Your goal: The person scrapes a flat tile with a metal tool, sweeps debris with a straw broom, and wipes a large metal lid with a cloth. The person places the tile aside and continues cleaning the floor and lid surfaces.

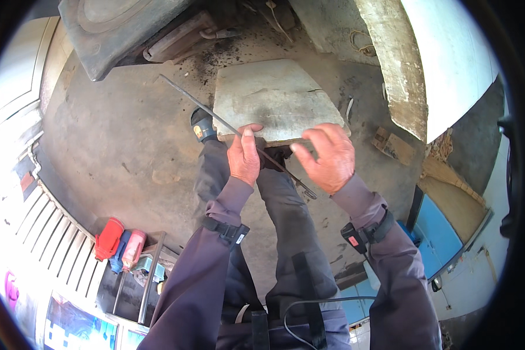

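My left hand (245,155) is closed around a thin dark metal rod (198,103), its thumb pointing up beside the near edge of a worn, pale board (275,98). The rod slants from the upper left to the lower right and ends in a bent loop near my right leg. My right hand (326,153) is at the board's near right corner, fingers curled and apart from the thumb, with nothing seen between them. It is clear of the rod. What supports the board is mostly hidden.
A grey stove-like block (122,39) juts in at the upper left. A white-topped slab (446,65) stands at the right, with a cardboard piece (393,145) on the floor nearby. Several vacuum flasks (109,238) stand at the lower left. A cable (328,300) crosses my lap.
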The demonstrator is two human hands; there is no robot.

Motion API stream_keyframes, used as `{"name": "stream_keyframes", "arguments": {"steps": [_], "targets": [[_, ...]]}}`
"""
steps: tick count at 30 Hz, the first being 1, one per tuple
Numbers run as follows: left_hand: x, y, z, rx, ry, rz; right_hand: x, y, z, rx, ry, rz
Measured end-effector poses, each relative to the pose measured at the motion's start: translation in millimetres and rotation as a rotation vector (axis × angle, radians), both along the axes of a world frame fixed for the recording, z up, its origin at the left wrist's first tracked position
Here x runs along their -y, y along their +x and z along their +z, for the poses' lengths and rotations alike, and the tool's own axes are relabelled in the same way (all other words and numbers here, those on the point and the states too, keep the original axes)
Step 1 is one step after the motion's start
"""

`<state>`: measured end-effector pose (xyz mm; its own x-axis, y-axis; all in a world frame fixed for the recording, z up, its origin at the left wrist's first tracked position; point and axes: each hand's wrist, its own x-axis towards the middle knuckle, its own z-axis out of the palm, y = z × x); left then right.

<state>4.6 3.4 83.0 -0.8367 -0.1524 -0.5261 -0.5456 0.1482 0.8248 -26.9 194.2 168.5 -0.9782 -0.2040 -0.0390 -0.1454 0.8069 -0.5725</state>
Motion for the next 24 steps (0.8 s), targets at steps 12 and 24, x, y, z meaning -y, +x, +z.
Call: {"name": "stream_keyframes", "arguments": {"steps": [12,24], "targets": [[-31,8,11,-0.029,0.07,0.121,-58,47,-41,0.991,-1.13,-1.069],[-48,18,13,-0.037,0.032,0.206,-24,14,-60,0.86,-1.115,-1.184]]}}
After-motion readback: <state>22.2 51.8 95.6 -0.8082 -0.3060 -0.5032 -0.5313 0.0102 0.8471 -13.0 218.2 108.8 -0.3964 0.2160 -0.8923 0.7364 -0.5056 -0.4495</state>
